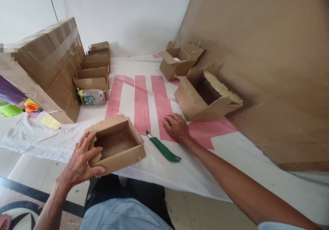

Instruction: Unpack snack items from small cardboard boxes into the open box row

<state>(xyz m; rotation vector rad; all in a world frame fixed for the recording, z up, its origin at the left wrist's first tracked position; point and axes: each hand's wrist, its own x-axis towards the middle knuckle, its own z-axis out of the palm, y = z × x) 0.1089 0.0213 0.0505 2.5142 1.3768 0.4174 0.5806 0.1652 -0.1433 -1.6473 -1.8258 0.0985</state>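
Observation:
My left hand (81, 159) grips the near left corner of a small open cardboard box (122, 154), thumb on its front wall and fingers over the rim. The box is empty and stands on the white and pink cloth (144, 103). My right hand (177, 127) rests palm down on the cloth, fingers curled, holding nothing. A green-handled utility knife (164, 149) lies on the cloth between the box and my right hand, just left of that hand.
A torn open carton (205, 98) lies on its side beyond my right hand, another open carton (177, 62) behind it. A big cardboard sheet (269, 69) leans at right. A large taped box (51, 65), a row of small cartons (95, 69) and a plastic packet (92, 97) stand at left.

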